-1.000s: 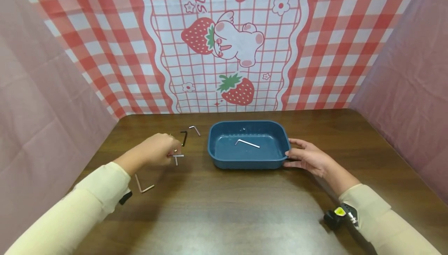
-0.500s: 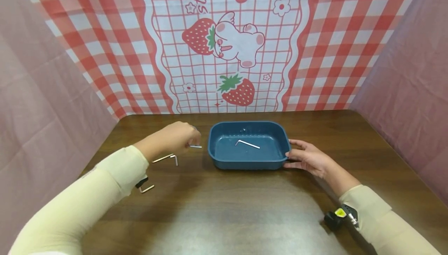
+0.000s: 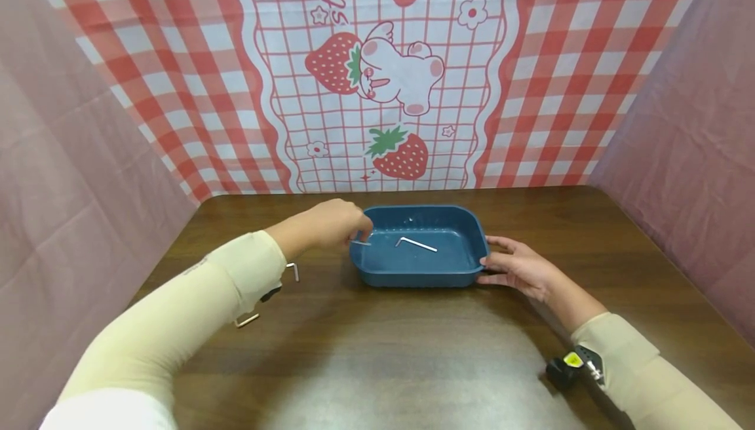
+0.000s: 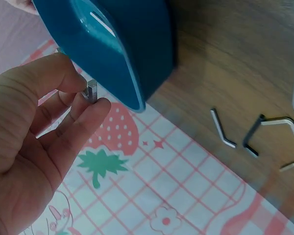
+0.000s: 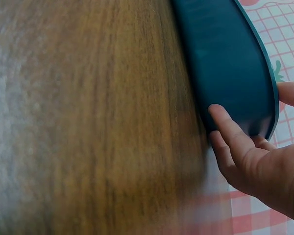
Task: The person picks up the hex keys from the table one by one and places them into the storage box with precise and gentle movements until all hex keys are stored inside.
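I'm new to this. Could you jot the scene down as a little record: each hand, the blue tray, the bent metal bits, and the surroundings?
Left hand: the left hand pinches a silver hex key near the tray's left end
Right hand: the right hand touches the tray's right end
Container: blue tray, upright on the wooden table
In tray: one L-shaped silver key
Loose on table: several more bent keys, including a black key
Backdrop: strawberry-print cloth

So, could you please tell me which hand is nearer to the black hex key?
Left: the left hand is at the tray's end nearest the black hex key; the right hand is farther off, touching the tray's opposite end.
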The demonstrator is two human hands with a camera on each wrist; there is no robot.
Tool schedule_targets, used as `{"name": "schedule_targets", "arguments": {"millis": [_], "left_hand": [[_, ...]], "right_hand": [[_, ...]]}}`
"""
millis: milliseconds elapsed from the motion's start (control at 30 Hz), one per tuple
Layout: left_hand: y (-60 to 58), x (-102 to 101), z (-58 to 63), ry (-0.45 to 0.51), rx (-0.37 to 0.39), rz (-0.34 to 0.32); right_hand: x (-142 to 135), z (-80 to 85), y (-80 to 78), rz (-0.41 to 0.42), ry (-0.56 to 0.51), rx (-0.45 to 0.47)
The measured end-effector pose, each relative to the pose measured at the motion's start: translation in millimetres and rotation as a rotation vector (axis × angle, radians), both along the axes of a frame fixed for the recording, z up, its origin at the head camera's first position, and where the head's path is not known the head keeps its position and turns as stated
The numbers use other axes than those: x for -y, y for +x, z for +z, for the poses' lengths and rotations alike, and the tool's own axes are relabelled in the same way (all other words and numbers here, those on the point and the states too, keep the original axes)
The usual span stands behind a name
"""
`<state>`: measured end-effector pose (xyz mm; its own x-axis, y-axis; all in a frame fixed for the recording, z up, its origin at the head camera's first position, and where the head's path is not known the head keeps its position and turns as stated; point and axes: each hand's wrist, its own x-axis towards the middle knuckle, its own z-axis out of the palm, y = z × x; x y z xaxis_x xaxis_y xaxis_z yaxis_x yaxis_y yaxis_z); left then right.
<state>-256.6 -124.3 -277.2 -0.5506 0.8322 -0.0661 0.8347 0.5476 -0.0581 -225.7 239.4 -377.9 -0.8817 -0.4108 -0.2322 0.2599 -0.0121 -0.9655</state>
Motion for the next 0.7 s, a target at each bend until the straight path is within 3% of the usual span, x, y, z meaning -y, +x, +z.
{"name": "schedule_targets", "arguments": {"millis": [267,533,700], "left_hand": [[-5.3,-23.0,-0.9,-0.064,0.014,0.003],[-15.4,-53.2,-11.1,-0.149,0.024,0.000],[-25.1,-67.7,-18.1,-0.150,0.042,-0.006]], "right_hand": [[-0.3,-0.4,-0.6,0.003,-0.002,-0.007],[-2.5,-1.3,0.4,-0.010,-0.002,0.005],[-1.9,-1.3,0.1,-0.007,-0.001,-0.001]]}}
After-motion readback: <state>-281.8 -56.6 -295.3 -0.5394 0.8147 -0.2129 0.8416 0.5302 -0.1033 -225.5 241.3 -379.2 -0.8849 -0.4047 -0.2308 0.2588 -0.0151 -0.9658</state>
